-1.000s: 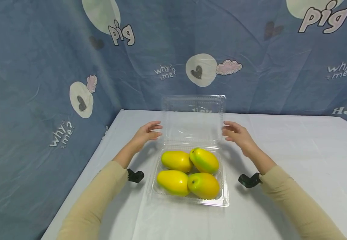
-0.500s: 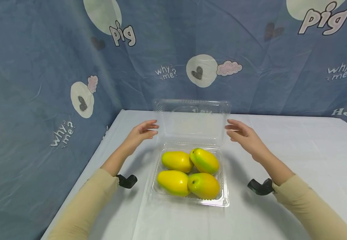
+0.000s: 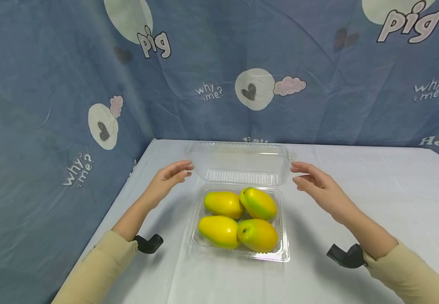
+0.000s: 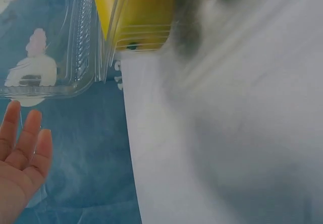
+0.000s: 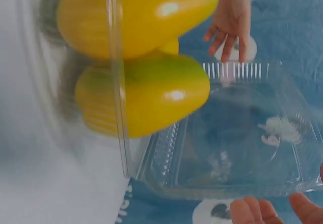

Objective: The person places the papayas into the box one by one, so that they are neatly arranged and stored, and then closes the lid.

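A clear plastic clamshell box stands on the white cloth. Its tray (image 3: 285, 236) holds several yellow-green mangoes (image 3: 219, 231). The transparent lid (image 3: 238, 162) is raised on its hinge at the tray's back edge. My left hand (image 3: 162, 183) is at the lid's left side, fingers extended; in the left wrist view its fingertips (image 4: 33, 115) lie just below the lid's rim. My right hand (image 3: 327, 192) mirrors it at the right side, thumb apart from the fingers. In the right wrist view only its fingertips (image 5: 242, 211) show, close to the lid. I cannot tell whether either hand touches it.
White cloth (image 3: 375, 202) covers the table around the box. A blue printed curtain (image 3: 189, 50) hangs behind it and along the left. Black wrist devices (image 3: 149, 244) sit at both cuffs.
The lid has swung on its hinge; its upper edge appears lower and wider in the head view. Both hands have moved apart and toward me. The mangoes and tray have stayed put.
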Demonstrator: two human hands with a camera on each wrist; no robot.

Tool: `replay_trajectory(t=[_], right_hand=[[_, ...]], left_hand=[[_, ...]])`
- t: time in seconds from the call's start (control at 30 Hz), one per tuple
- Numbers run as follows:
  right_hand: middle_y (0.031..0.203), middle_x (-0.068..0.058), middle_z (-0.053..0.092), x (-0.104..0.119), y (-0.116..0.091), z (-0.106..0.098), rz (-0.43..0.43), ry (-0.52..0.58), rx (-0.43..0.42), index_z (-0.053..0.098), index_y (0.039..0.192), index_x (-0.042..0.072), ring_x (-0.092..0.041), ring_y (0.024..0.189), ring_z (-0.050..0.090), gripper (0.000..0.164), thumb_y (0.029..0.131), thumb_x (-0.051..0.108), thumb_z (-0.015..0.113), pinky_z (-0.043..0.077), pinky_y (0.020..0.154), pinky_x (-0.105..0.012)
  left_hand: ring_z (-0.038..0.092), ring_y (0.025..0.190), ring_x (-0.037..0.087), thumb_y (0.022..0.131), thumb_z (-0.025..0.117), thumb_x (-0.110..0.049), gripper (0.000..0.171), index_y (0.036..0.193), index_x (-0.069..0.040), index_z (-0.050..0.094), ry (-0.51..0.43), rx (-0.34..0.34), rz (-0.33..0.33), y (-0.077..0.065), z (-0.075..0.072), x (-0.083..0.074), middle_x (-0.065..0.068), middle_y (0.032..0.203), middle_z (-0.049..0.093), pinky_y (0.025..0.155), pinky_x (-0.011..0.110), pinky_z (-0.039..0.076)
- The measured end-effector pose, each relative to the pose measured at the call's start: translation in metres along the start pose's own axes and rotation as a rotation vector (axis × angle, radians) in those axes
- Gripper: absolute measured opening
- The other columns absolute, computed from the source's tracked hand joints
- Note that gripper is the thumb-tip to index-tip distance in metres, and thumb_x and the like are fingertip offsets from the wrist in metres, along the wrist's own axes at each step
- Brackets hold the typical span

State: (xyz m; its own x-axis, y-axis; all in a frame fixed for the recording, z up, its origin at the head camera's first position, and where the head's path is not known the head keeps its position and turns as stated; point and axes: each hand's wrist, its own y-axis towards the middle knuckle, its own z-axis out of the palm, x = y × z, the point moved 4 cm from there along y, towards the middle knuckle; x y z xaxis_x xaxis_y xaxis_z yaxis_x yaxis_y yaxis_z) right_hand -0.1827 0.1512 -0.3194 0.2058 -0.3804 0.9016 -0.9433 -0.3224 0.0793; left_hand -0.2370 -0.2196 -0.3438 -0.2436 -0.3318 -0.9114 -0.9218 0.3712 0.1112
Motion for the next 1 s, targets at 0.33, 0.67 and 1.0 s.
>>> replay_trajectory(t=[0.33,0.67,1.0], right_hand=[[0.118,-0.016,0.053,0.000,-0.025,0.016,-0.009,0.013,0.022,0.046,0.124,0.000,-0.005,0.095,0.054,0.036,0.100,0.024,0.037,0.048,0.081,-0.020],[0.108,-0.017,0.058,-0.006,-0.048,0.033,-0.049,0.107,0.056,0.053,0.111,-0.001,-0.010,0.093,0.057,0.028,0.100,0.018,0.035,0.049,0.078,-0.023],[0.107,-0.013,0.062,-0.027,-0.066,0.053,0.052,0.250,0.150,0.041,0.113,-0.006,-0.012,0.091,0.061,0.028,0.095,0.014,0.048,0.049,0.078,-0.023]], left_hand=[[0.060,0.095,0.007,0.100,0.036,-0.022,0.038,0.122,0.004,0.052,0.047,-0.017,0.035,-0.029,0.005,-0.001,0.023,0.114,0.058,0.083,0.021,0.046],[0.056,0.098,0.001,0.098,0.042,-0.017,0.031,0.112,0.004,0.060,0.111,-0.042,0.016,-0.057,0.013,0.002,-0.009,0.106,0.063,0.087,0.023,0.045],[0.057,0.104,0.024,0.085,0.064,-0.025,0.033,0.117,-0.016,0.062,0.335,0.054,-0.040,-0.079,0.026,0.011,0.001,0.115,0.063,0.085,0.043,0.044]])
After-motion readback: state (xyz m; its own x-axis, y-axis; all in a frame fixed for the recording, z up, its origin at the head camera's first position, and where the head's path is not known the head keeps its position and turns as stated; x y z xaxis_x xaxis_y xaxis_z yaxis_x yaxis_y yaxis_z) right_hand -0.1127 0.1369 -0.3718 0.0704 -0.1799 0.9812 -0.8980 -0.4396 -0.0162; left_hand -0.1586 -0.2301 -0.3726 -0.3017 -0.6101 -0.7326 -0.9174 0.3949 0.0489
